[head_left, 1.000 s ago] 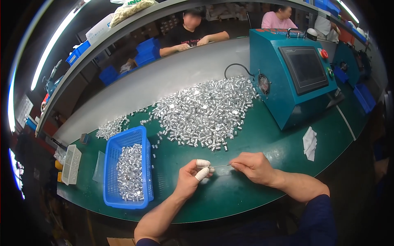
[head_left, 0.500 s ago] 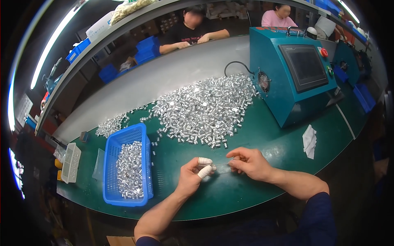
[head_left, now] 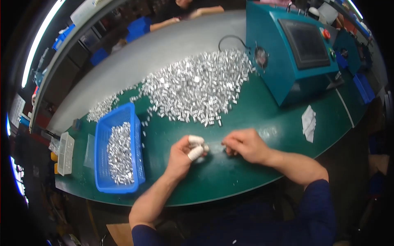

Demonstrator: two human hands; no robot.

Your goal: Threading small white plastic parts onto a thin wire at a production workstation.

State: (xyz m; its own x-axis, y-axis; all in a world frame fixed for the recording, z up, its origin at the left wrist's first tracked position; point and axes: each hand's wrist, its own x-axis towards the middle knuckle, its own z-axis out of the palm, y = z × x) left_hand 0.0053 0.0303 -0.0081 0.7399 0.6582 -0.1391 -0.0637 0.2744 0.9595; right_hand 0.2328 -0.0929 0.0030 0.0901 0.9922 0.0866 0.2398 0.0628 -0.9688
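Observation:
My left hand, white covers on thumb and forefinger, is closed in a pinch above the green table. Whatever sits at its fingertips is small and blurred. Just to the right, my right hand has its bare fingers pinched together, and what they hold cannot be made out. A short gap separates the hands. Beyond them spreads a big heap of small silvery metal pieces. More such pieces fill part of a blue perforated basket left of my left hand.
A teal machine with a dark screen stands at the far right. Before it lies a crumpled white cloth. At the left edge is a white tray. Across the grey partition another person's forearms show.
The whole view has shifted, with the table appearing higher. A thin rod spanned both hands before; now it is not visible between them. Both hands remain pinched.

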